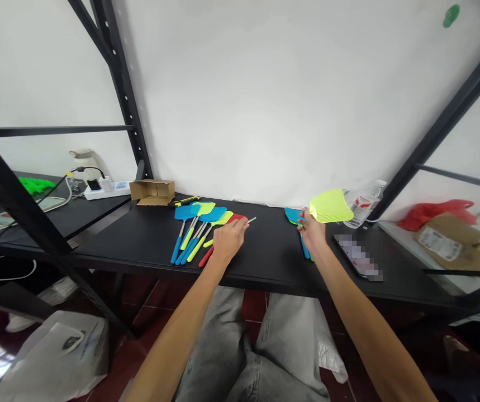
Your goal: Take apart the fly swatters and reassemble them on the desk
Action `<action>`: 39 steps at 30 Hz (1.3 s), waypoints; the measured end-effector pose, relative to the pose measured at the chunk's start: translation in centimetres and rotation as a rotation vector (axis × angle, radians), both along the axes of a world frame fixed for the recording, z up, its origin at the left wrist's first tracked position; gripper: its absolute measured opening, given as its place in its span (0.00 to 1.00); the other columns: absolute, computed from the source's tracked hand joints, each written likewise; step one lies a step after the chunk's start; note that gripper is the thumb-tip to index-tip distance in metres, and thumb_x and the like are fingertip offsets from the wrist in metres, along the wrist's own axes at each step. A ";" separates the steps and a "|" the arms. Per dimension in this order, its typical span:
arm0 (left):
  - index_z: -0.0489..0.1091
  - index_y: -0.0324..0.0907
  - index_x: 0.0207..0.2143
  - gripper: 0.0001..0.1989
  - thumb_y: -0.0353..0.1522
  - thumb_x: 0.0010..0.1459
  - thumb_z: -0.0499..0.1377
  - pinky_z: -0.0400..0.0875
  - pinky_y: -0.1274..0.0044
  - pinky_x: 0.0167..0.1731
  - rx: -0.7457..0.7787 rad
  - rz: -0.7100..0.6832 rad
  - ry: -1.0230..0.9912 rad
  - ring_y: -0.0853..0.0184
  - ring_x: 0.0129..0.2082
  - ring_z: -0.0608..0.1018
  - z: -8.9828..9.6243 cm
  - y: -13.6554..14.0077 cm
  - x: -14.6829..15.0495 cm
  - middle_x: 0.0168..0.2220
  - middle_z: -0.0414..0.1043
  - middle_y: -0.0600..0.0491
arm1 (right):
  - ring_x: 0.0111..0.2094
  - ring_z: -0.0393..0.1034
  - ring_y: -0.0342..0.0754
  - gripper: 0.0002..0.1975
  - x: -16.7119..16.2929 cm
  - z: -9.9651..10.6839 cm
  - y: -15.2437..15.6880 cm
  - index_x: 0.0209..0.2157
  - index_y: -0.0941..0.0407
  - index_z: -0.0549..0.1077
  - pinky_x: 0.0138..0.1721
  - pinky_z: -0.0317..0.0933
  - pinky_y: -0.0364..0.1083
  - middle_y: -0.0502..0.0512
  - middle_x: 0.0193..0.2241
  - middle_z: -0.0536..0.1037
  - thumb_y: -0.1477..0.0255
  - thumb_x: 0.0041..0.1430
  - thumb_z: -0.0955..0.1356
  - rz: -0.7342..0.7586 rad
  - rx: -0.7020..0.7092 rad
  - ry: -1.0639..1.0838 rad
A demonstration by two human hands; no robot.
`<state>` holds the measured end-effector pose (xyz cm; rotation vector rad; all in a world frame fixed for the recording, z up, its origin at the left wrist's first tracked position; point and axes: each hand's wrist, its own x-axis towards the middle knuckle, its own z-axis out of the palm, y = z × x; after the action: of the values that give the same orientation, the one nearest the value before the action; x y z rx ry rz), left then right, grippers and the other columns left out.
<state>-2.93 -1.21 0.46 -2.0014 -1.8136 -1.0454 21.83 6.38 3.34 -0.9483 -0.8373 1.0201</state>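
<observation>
My left hand (228, 241) is closed, with a short, thin silvery rod (252, 220) poking out at its fingertips. Beside and partly under that hand lies a red fly swatter (207, 257), its middle hidden. Just left of it, a group of blue and yellow-green fly swatters (198, 230) lies fanned out, handles toward me. My right hand (313, 230) is closed near the neck of a yellow-green fly swatter (332, 206), raised above the table. Behind and below my right hand is a blue fly swatter (292, 216), partly covered.
The black table (260, 257) meets a white wall. A small cardboard box (152, 192) and a yellow-black cutter (186, 200) lie at the back left. On the right are a clear bottle (364, 204) and a phone (357, 255). Black shelf posts (124, 89) flank the table.
</observation>
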 end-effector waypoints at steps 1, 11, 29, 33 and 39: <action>0.71 0.51 0.53 0.22 0.44 0.71 0.42 0.63 0.75 0.33 -0.009 -0.019 0.013 0.64 0.41 0.79 0.0 0.0 0.3 0.45 0.79 0.51 | 0.25 0.69 0.41 0.18 0.3 -0.2 -0.4 0.33 0.55 0.75 0.21 0.57 0.39 0.50 0.30 0.78 0.59 0.43 0.76 0.057 -0.013 -0.040; 0.71 0.50 0.52 0.21 0.43 0.70 0.43 0.64 0.76 0.35 -0.040 -0.092 0.038 0.64 0.42 0.79 -0.2 -0.3 0.9 0.46 0.78 0.49 | 0.25 0.70 0.42 0.16 -6.6 -3.2 -3.0 0.36 0.57 0.78 0.22 0.57 0.40 0.55 0.32 0.81 0.63 0.45 0.75 0.470 0.038 -0.109; 0.71 0.51 0.52 0.21 0.43 0.71 0.42 0.63 0.76 0.34 -0.047 -0.189 0.106 0.64 0.40 0.79 -0.2 -0.5 1.4 0.43 0.78 0.51 | 0.39 0.77 0.49 0.16 -6.8 -3.2 -3.7 0.34 0.52 0.74 0.31 0.68 0.44 0.53 0.41 0.81 0.61 0.46 0.77 0.421 0.039 0.177; 0.72 0.51 0.52 0.21 0.43 0.71 0.43 0.63 0.76 0.33 -0.041 -0.192 0.091 0.64 0.40 0.79 -0.3 -0.4 1.4 0.43 0.78 0.51 | 0.39 0.77 0.49 0.16 -6.8 -3.4 -3.7 0.35 0.52 0.75 0.32 0.68 0.43 0.53 0.42 0.81 0.61 0.46 0.78 0.451 0.038 0.209; 0.72 0.50 0.52 0.20 0.42 0.71 0.43 0.64 0.76 0.34 -0.040 -0.192 0.066 0.65 0.41 0.79 -0.4 -0.3 1.3 0.45 0.79 0.51 | 0.39 0.77 0.49 0.17 -6.8 -3.4 -3.8 0.36 0.52 0.75 0.32 0.68 0.43 0.53 0.44 0.81 0.60 0.46 0.78 0.473 0.046 0.207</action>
<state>-1.63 -1.51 0.09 -2.2425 -1.6477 -0.9878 15.07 2.61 -0.04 -0.6003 -0.9263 1.4713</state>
